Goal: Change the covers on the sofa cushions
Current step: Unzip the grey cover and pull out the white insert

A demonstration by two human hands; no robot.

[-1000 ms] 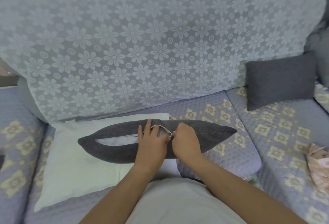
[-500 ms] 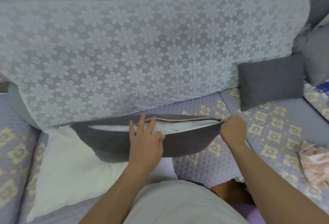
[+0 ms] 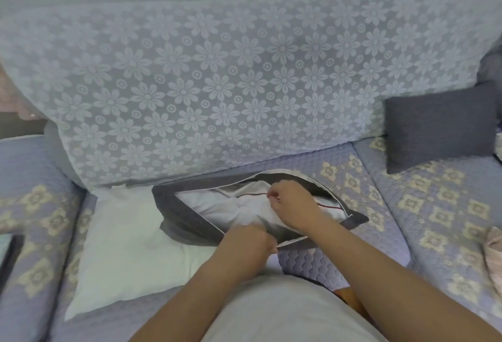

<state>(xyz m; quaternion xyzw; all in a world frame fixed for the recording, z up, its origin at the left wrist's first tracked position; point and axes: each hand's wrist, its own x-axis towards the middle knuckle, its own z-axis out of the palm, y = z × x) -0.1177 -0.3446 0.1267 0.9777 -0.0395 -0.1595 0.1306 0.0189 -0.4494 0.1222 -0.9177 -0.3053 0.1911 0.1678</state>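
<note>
Grey cover (image 3: 187,223), unzipped, lies on the bare white pillow (image 3: 127,243); left hand (image 3: 244,246) pinches the cover's near edge, right hand (image 3: 292,205) grips the white insert (image 3: 233,205) inside it: best to hold the edge back, draw the insert out evenly.

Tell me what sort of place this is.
Probably a home living room: a sofa with quilted seat covers, a lace floral throw over its back, and a grey cushion leaning there.
</note>
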